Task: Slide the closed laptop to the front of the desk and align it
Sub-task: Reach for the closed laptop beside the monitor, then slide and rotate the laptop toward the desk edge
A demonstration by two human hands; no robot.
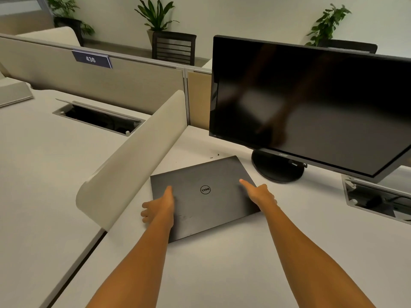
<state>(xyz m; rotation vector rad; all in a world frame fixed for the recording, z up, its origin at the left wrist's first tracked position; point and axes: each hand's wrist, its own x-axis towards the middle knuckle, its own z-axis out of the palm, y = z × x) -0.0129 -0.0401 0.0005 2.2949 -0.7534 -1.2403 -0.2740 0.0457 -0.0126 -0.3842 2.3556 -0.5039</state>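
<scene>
Grips the closed laptop point(211, 210) with both hands at centre frame: left hand point(159, 205) curled over its left edge, thumb laid on the lid; right hand point(260, 194) clasped on the right edge, thumb stretched across the lid. Lies flat and skewed on the white desk point(222, 267), lower left of the monitor point(311, 103) base, beside the curved divider point(133, 156).

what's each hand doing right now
left hand: grips the laptop at its left edge
right hand: grips its right edge
</scene>
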